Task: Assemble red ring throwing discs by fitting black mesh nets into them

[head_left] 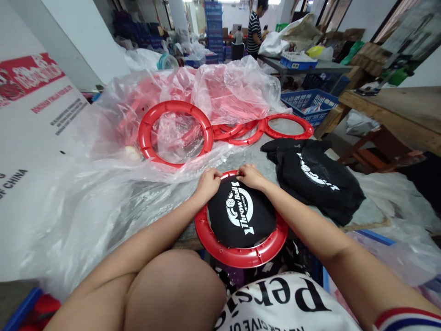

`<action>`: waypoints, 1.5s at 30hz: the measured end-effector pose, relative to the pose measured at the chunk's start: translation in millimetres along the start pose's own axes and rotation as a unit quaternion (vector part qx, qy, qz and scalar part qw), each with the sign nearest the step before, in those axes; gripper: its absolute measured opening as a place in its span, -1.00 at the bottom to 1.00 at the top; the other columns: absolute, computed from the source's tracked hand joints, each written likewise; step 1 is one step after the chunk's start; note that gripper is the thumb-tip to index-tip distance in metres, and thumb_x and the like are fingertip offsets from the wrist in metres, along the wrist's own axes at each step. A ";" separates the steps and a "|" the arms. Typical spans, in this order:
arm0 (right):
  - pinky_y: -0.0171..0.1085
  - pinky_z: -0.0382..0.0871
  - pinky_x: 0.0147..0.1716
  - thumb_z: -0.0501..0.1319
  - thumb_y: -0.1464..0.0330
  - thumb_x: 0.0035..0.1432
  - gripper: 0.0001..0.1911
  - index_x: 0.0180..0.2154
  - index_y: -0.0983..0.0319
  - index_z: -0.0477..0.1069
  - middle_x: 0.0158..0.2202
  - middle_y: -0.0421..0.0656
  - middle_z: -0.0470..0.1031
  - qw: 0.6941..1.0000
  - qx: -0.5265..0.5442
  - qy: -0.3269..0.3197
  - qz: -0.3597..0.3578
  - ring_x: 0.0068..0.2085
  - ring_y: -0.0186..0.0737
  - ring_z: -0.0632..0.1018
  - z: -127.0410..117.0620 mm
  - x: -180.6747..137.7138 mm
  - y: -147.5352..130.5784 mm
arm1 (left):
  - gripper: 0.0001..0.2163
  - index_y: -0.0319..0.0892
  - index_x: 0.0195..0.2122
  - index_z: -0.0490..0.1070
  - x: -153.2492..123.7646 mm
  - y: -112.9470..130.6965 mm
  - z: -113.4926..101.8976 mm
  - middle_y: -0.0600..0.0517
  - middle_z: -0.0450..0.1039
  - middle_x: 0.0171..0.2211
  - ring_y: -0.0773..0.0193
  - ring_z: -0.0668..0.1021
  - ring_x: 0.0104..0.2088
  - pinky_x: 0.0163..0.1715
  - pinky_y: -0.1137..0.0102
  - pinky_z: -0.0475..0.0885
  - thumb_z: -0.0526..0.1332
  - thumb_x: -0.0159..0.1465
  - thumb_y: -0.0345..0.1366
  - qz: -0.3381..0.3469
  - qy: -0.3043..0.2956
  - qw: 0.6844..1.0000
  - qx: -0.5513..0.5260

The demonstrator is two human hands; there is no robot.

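My left hand [207, 182] and my right hand [251, 176] both pinch the far edge of the black cloth [240, 214]. The cloth lies inside the red ring [237, 255] on the table [241, 158], just before me. A pile of black cloths [317, 179] lies near my right hand.

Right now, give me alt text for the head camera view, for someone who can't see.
The left hand and right hand grip the far edge of a black printed cloth spread over a red plastic ring. Beyond lie more red rings, clear plastic sheeting and a pile of black cloths.
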State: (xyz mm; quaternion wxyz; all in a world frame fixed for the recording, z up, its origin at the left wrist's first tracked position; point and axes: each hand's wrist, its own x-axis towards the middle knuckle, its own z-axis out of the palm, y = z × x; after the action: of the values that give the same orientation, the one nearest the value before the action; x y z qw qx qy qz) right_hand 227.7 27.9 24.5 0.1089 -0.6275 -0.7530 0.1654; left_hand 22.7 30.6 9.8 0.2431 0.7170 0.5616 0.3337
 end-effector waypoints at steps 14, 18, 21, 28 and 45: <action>-0.16 0.28 0.20 0.25 0.45 0.19 -0.87 -0.26 0.23 0.59 -0.05 -0.07 0.61 0.993 0.103 0.042 -0.037 0.07 -0.12 0.52 -8.8 9.4 -15.8 | -0.87 -0.15 -0.41 0.51 4.4 15.2 5.0 -0.08 0.57 -0.23 0.08 0.57 -0.11 0.02 0.23 0.46 0.19 0.23 -0.42 0.041 -0.063 0.990 0.118; -0.12 0.28 0.20 0.25 0.40 0.19 -0.90 -0.32 0.20 0.57 0.04 -0.09 0.58 0.993 0.102 0.031 -0.044 0.11 -0.09 0.49 12.4 8.0 -14.0 | -0.90 -0.15 -0.47 0.47 1.6 13.0 7.8 -0.07 0.57 -0.22 0.10 0.58 -0.10 0.04 0.25 0.45 0.23 0.17 -0.45 0.030 -0.060 0.994 0.086; -0.09 0.27 0.19 0.23 0.37 0.21 -0.88 -0.32 0.17 0.56 0.07 -0.11 0.56 0.994 0.089 0.040 -0.048 0.11 -0.07 0.48 18.5 3.9 -12.3 | -0.88 -0.16 -0.48 0.46 -0.5 9.3 9.4 -0.07 0.57 -0.19 0.13 0.58 -0.08 0.09 0.25 0.44 0.23 0.18 -0.45 0.022 -0.055 0.997 0.051; -0.13 0.30 0.13 0.21 0.39 0.21 -0.88 -0.30 0.18 0.54 -0.03 -0.12 0.57 0.993 0.100 0.036 -0.057 0.03 -0.10 0.49 14.7 1.3 -11.9 | -0.90 -0.15 -0.47 0.48 -0.3 4.6 9.1 -0.03 0.59 -0.18 0.15 0.58 -0.10 0.08 0.24 0.44 0.24 0.18 -0.43 0.015 -0.045 0.999 0.015; -0.15 0.28 0.06 0.22 0.35 0.25 -0.89 -0.29 0.18 0.52 -0.04 -0.12 0.56 0.995 0.087 0.039 -0.039 0.01 -0.09 0.47 14.2 -1.0 -15.4 | -0.90 -0.15 -0.47 0.46 3.1 -0.1 11.3 -0.02 0.57 -0.21 0.17 0.56 -0.13 0.05 0.25 0.44 0.22 0.18 -0.42 0.010 -0.039 0.999 0.014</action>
State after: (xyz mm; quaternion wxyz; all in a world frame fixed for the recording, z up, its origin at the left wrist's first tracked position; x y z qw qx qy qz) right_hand 208.6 22.9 17.4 0.1985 -0.5917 -0.7549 0.2015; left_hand 31.6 33.9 2.9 0.2512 0.7386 0.5490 0.2999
